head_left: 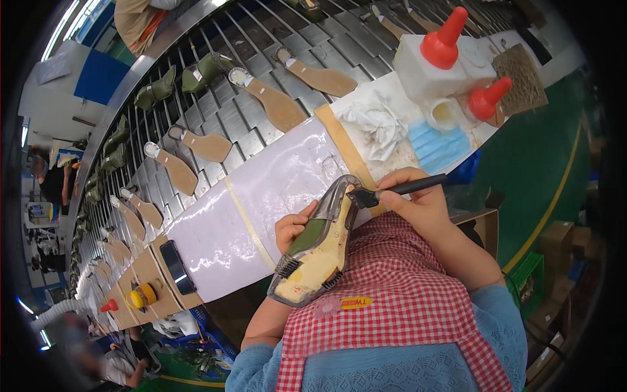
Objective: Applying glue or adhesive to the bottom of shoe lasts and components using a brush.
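My left hand (292, 228) grips the side of a green shoe upper stretched on a last (315, 239), its pale yellow underside turned up toward me. Black bristly strips show on both sides of the forepart. In my right hand (418, 204), fingers are closed round a black-handled brush (423, 184). The dark brush head meets the heel end of the underside. Both hands are over the near edge of the worktop, in front of my red checked apron (392, 307). Part of my left hand is hidden behind the shoe.
Tan soles (274, 102) and green uppers (157, 90) lie on the slatted metal conveyor (241, 153). At right stand a white bottle with a red nozzle (428, 68), an open jar (444, 113), crumpled tissue (375, 124) and a blue mask (437, 145). A phone (177, 266) lies left.
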`<act>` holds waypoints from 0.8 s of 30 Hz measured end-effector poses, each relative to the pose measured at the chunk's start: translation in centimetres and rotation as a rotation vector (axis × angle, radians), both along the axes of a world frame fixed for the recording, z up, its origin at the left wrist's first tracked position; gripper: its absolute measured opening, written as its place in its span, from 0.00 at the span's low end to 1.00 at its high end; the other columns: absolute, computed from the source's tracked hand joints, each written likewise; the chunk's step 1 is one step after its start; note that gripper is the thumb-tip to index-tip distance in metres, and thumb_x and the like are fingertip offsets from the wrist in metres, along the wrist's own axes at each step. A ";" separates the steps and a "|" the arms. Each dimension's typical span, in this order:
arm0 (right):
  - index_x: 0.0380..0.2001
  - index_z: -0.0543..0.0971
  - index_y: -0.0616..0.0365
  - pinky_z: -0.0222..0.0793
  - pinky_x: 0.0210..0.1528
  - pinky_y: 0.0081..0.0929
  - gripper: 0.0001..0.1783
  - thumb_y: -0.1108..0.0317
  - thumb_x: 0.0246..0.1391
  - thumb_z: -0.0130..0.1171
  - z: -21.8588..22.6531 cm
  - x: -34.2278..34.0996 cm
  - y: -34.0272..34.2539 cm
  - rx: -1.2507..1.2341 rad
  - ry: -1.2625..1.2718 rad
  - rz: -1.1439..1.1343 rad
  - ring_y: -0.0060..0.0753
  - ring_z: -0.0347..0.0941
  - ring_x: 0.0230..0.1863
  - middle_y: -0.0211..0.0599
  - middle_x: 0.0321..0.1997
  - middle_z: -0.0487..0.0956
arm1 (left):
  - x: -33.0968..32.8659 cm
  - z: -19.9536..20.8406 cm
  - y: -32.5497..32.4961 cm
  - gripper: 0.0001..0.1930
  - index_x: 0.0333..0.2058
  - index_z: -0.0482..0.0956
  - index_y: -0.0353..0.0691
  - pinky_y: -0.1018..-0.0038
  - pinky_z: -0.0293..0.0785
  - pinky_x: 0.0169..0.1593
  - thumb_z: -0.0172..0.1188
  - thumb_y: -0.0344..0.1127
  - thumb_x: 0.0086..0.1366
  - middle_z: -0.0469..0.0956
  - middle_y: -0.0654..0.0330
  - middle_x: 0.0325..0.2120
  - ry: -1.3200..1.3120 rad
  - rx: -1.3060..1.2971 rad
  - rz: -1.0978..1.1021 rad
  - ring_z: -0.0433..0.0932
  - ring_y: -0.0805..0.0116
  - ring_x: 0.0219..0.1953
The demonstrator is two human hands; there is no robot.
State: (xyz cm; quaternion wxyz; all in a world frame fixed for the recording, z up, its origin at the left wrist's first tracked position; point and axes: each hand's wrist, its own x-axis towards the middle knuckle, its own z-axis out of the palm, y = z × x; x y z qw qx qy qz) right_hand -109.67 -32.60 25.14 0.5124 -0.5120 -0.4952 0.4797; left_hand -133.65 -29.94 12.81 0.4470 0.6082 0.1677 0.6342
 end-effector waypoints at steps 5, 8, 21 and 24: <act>0.33 0.78 0.61 0.66 0.40 0.17 0.08 0.73 0.48 0.65 -1.4 -1.1 0.3 -0.073 0.050 -0.009 0.18 0.70 0.37 0.29 0.33 0.77 | 0.2 0.3 -0.3 0.31 0.42 0.60 0.37 0.55 0.70 0.59 0.71 0.18 0.44 0.61 0.54 0.42 0.028 -0.007 0.050 0.68 0.40 0.55; 0.33 0.78 0.62 0.66 0.39 0.18 0.08 0.73 0.48 0.65 -1.6 -1.4 0.7 -0.058 0.032 -0.010 0.18 0.71 0.36 0.29 0.33 0.77 | 0.0 0.5 -0.2 0.32 0.42 0.59 0.37 0.55 0.70 0.58 0.71 0.18 0.43 0.61 0.54 0.42 0.088 0.041 0.068 0.69 0.40 0.55; 0.30 0.77 0.62 0.67 0.33 0.18 0.07 0.73 0.48 0.65 -0.4 -3.3 -1.2 0.000 -0.028 0.041 0.19 0.72 0.31 0.31 0.31 0.77 | -0.5 1.0 -1.1 0.34 0.42 0.57 0.39 0.58 0.71 0.58 0.72 0.17 0.42 0.60 0.54 0.42 0.105 0.000 0.053 0.69 0.42 0.55; 0.30 0.77 0.62 0.67 0.33 0.17 0.07 0.73 0.49 0.64 -0.1 -3.4 -1.2 -0.110 0.061 0.081 0.17 0.71 0.31 0.30 0.30 0.77 | -0.8 0.7 -1.1 0.34 0.42 0.57 0.39 0.58 0.71 0.58 0.72 0.17 0.41 0.60 0.54 0.42 0.118 -0.016 0.056 0.69 0.43 0.55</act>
